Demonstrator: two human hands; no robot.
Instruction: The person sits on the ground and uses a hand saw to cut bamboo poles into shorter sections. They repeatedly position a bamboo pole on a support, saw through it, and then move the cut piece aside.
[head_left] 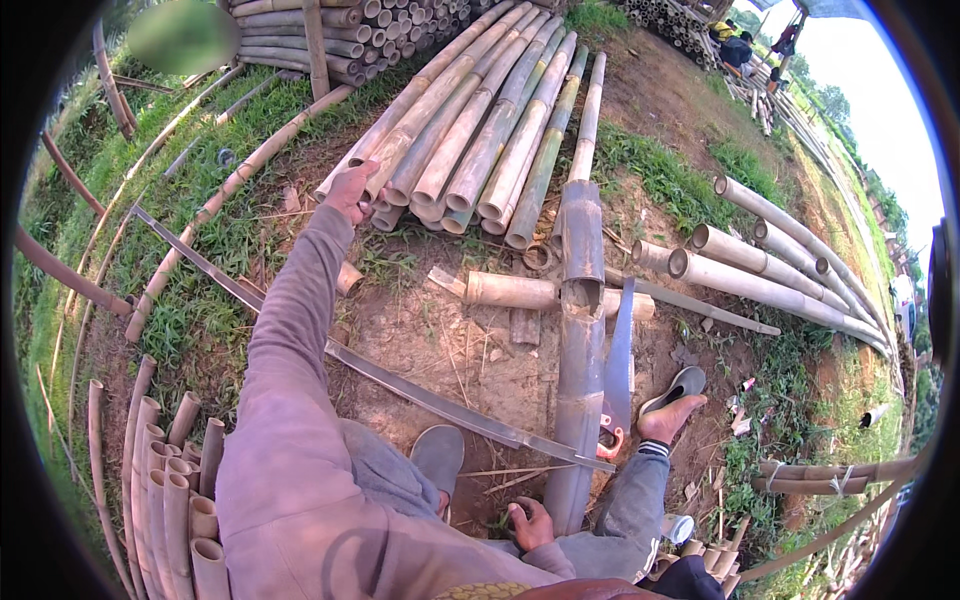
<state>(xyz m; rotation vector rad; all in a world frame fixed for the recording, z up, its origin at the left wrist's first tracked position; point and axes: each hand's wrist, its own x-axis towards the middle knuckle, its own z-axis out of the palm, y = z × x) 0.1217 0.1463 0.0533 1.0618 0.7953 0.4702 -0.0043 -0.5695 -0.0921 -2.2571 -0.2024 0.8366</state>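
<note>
At the near end of a pile of bamboo poles, my left hand (352, 192) is closed on the cut end of a bamboo pole (415, 135). Low in the view, my right hand (531, 523) is beside my leg with curled fingers; what they hold, if anything, I cannot make out. Close to it runs a thick bamboo pole (580, 385), pointing away from me, with a notch cut in its top. A hand saw (619, 360) with an orange handle leans along its right side. Across its near part lies one end of a long thin strip (440, 398).
A short bamboo piece (510, 291) lies crosswise under the notched pole. More bamboo poles (770, 285) lie at the right, and cut lengths (175, 490) stand upright at the lower left. Stacked bamboo (370, 40) is at the back. People (737, 50) sit far off.
</note>
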